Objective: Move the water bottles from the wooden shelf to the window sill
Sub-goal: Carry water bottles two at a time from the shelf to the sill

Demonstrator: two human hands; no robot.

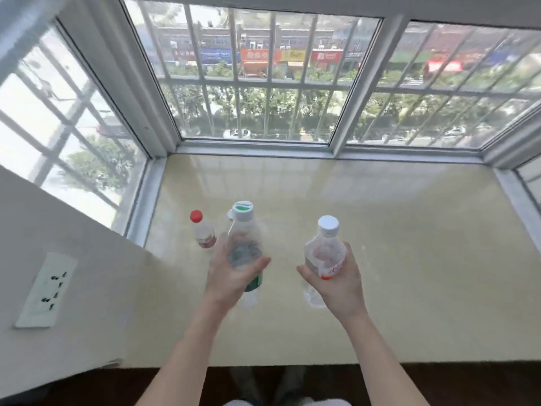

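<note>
My left hand point(231, 273) grips a clear bottle with a green-and-white cap and green label point(244, 238), held upright over the cream window sill point(395, 259). My right hand point(336, 282) holds a clear bottle with a white cap and red-lettered label point(325, 247), also above the sill. A small red-capped bottle point(203, 231) stands on the sill to the left. Right behind the green-capped bottle a white cap of another bottle point(230, 214) peeks out, its body mostly hidden. The wooden shelf is out of view.
Barred windows point(263, 83) enclose the sill at the back and on both sides. A white wall with a power socket point(48, 290) stands at the left. The sill's front edge runs above dark floor point(439, 382).
</note>
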